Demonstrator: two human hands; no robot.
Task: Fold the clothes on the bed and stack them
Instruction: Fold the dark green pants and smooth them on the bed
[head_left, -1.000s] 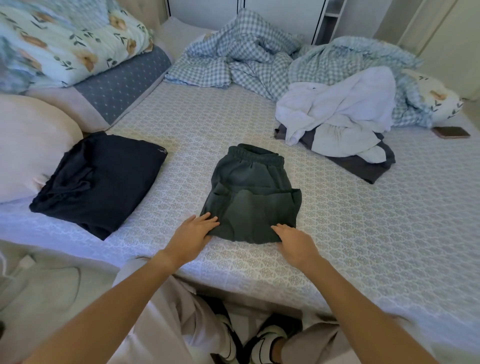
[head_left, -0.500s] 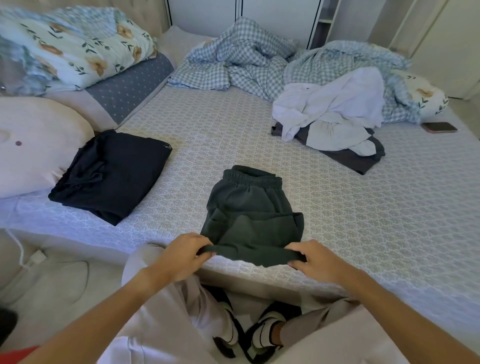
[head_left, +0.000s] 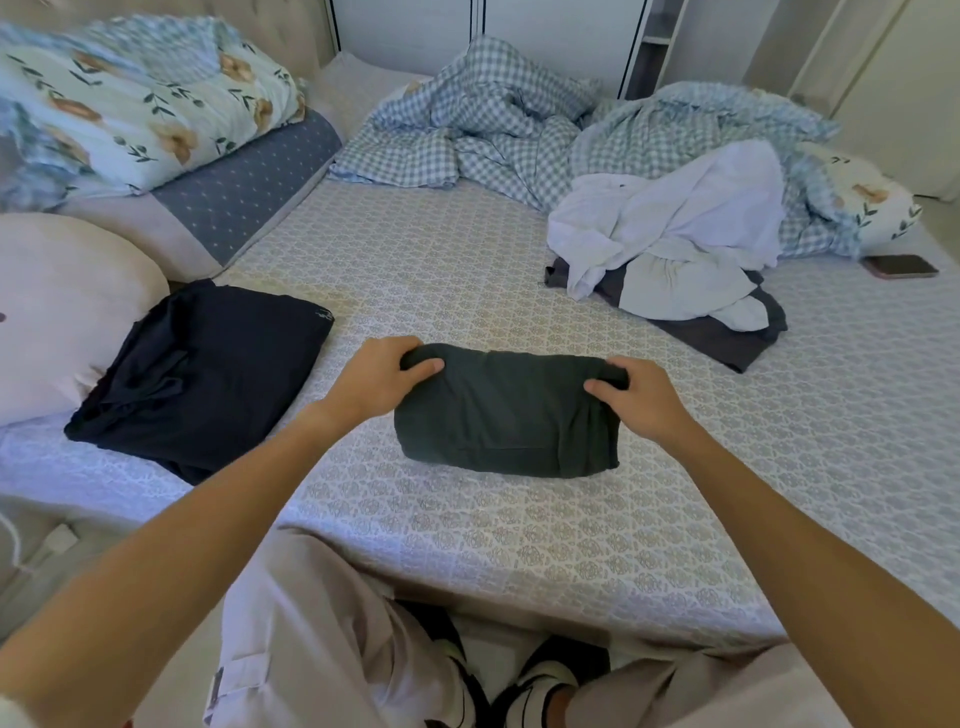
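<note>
Dark green shorts (head_left: 506, 413) lie folded into a compact rectangle on the patterned bed sheet (head_left: 467, 265) in front of me. My left hand (head_left: 382, 376) grips their far left corner, thumb on top of the cloth. My right hand (head_left: 636, 397) grips the far right corner the same way. A folded black garment (head_left: 208, 374) lies to the left beside a pale pillow. At the back right sits an unfolded heap of white clothes (head_left: 675, 234) on top of a dark grey garment (head_left: 727, 338).
A crumpled checked duvet (head_left: 493, 124) fills the far side of the bed. Floral and dotted pillows (head_left: 156, 130) are stacked at the left. A phone (head_left: 901, 266) lies at the right edge. My knees and shoes are below the near bed edge.
Both hands took hold of the near hem of the green shorts, lifted it and carried it over to the waistband end. The shorts are now half as long.
</note>
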